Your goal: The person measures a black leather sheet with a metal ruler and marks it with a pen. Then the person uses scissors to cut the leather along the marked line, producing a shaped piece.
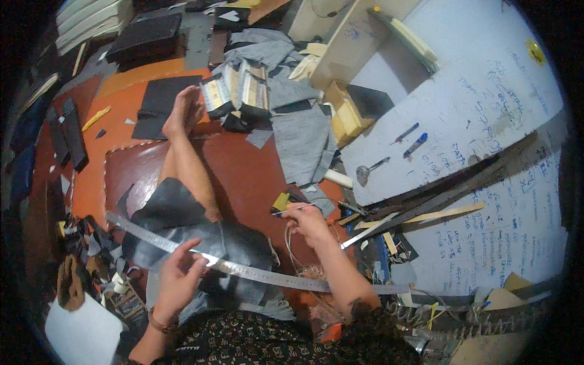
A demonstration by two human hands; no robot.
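A long steel ruler (274,278) stretches across my lap from left to right. My left hand (177,278) pinches it left of its middle, between thumb and fingers. Beneath it, smooth black sheet material (173,207), resembling leather, drapes over my legs. My right hand (309,224) is raised off the ruler beyond its right half, fingers closed round a slim pen (285,212) whose tip points left. Close by that hand lies a small yellow and black object (280,202), its kind unclear. Pale cord (292,249) hangs in loops below the right hand.
My bare foot (182,109) rests on a reddish-brown mat (243,155). Ahead are dark-edged blocks (252,91) and grey cloth (301,137). At right, a handwritten white board (389,176) carries markers (416,145) and a yellowish box (348,115). Scraps (115,267) crowd the left.
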